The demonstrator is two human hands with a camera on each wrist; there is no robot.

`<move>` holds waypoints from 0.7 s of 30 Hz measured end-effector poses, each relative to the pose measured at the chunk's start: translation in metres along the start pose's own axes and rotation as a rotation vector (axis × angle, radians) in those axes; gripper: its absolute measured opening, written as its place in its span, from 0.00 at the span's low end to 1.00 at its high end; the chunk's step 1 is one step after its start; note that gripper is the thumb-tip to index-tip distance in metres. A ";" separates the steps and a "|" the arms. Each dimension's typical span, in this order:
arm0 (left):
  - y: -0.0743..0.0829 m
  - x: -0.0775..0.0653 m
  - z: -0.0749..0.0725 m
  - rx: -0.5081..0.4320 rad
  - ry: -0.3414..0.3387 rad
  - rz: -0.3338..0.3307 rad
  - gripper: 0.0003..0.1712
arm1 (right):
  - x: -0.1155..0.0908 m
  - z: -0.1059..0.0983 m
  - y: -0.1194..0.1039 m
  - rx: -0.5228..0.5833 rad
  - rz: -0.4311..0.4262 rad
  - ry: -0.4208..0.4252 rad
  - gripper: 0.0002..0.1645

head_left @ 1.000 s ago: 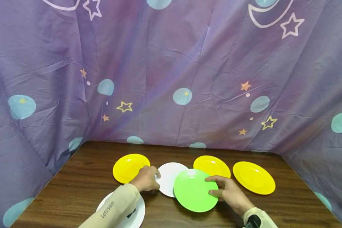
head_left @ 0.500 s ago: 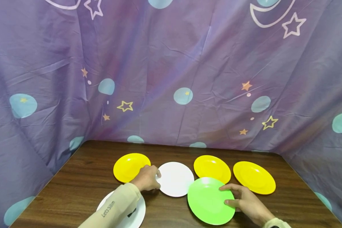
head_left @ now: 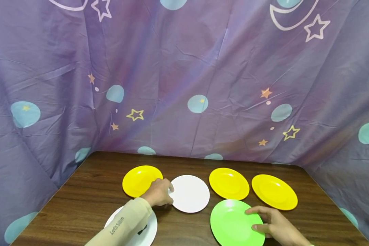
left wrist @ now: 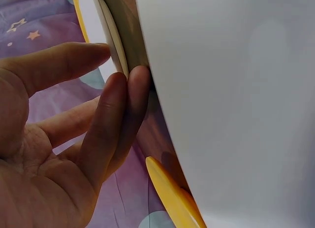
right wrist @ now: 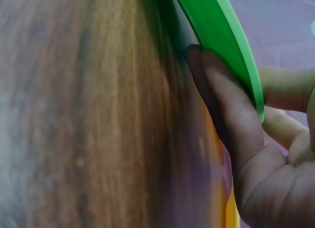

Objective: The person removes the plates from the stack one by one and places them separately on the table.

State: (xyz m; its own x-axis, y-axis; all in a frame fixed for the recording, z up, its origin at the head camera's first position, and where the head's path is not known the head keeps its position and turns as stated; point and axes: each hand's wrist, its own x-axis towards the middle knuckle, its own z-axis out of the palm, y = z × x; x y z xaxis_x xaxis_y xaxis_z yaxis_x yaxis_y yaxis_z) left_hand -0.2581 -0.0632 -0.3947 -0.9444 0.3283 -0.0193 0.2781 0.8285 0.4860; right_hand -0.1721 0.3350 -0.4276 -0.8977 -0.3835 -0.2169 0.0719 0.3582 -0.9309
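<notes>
My left hand (head_left: 160, 193) pinches the left rim of the middle white plate (head_left: 190, 193). In the left wrist view the thumb and fingertips (left wrist: 115, 87) meet at that plate's edge (left wrist: 101, 26). At the front right, my right hand (head_left: 273, 223) grips the right edge of a bright green plate (head_left: 235, 222). Seen from the right wrist, fingers (right wrist: 231, 100) lie along the underside of the green plate (right wrist: 231, 46), with other digits on its far face. A second white plate (head_left: 150, 227) lies under my left forearm, partly hidden by the sleeve.
One yellow plate (head_left: 139, 181) sits behind my left hand. Two more, a yellow plate (head_left: 229, 183) and another yellow plate (head_left: 274, 192), stand at the back right. All are on a dark wooden table (head_left: 80, 191) backed by a purple curtain (head_left: 172, 75).
My right hand has drawn the green plate right and toward the front, off its overlap with the middle white plate and the yellow one. My left hand has stayed in place.
</notes>
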 end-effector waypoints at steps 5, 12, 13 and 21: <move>0.000 0.000 0.000 -0.005 0.000 0.004 0.22 | 0.000 -0.001 0.001 0.033 -0.029 -0.057 0.30; 0.001 -0.001 0.000 -0.001 0.010 0.005 0.22 | 0.002 -0.002 -0.002 -0.163 -0.093 -0.026 0.27; 0.001 -0.001 0.000 0.002 0.014 0.008 0.22 | 0.002 -0.001 -0.003 -0.214 -0.108 -0.006 0.27; 0.000 -0.002 0.000 -0.003 0.011 0.023 0.23 | 0.003 0.004 -0.010 -0.414 -0.124 0.111 0.31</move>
State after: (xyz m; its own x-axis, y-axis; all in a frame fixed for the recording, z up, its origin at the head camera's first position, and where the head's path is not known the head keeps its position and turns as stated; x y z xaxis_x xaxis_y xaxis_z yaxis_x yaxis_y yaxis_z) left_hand -0.2562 -0.0639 -0.3950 -0.9395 0.3426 0.0013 0.2994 0.8192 0.4891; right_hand -0.1739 0.3264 -0.4205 -0.9314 -0.3596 -0.0569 -0.1992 0.6342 -0.7470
